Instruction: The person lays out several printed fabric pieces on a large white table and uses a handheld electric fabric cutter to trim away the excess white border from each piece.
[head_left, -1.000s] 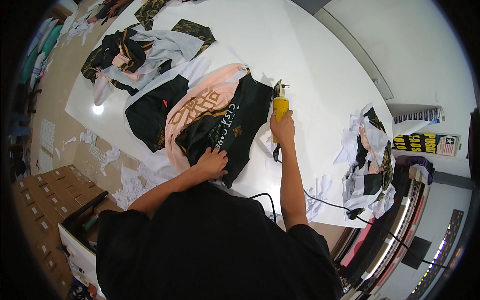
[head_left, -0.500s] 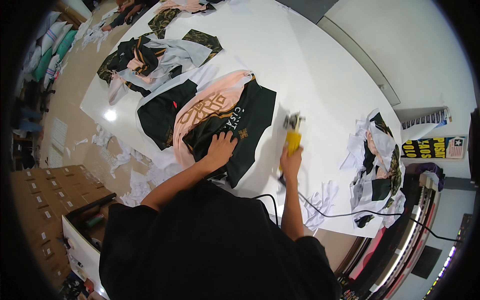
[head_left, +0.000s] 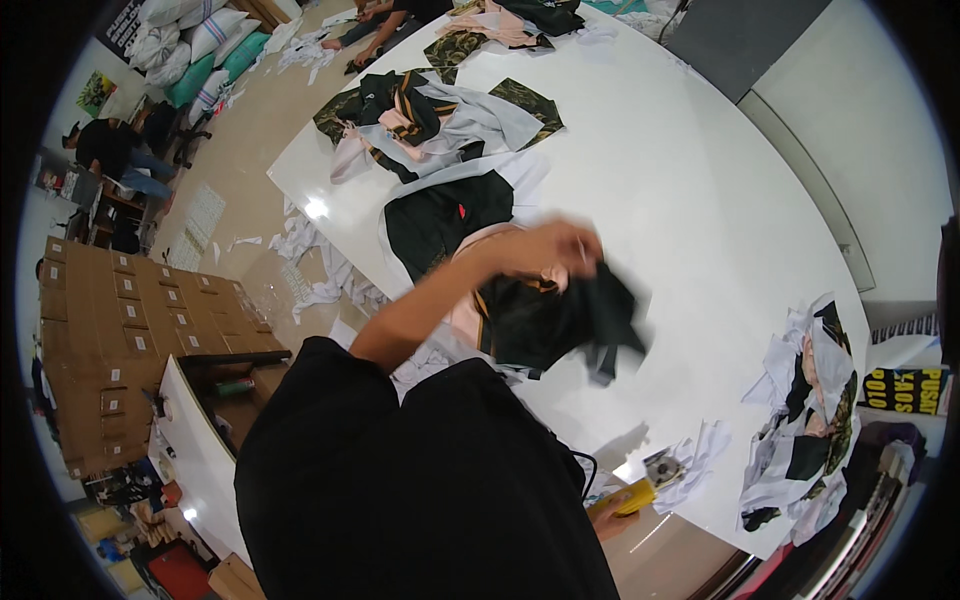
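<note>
My left hand [head_left: 572,248], blurred by motion, reaches across the table with fingers closed on the upper edge of a dark green cut fabric piece [head_left: 540,325]. That piece is lifted and folding over, its right end smeared. Beneath my left forearm lie peach fabric and another dark green piece [head_left: 430,225] with a small red mark. Low at the right, by the table's near edge, my right hand [head_left: 612,520] is wrapped round the yellow body of an electric cloth cutter [head_left: 635,495]. Its round metal head points up and to the right, apart from the fabric.
Mixed fabric pieces [head_left: 440,115] lie at the far left of the white table [head_left: 690,250]. White scraps [head_left: 705,460] and a heap of cuttings [head_left: 810,420] sit at the right. Stacked cardboard boxes [head_left: 150,330] stand at left. Other people are in the background.
My left hand went from lying flat on the dark green piece to lifting it up and rightward. My right hand drew the cutter back toward me. The view has shifted left.
</note>
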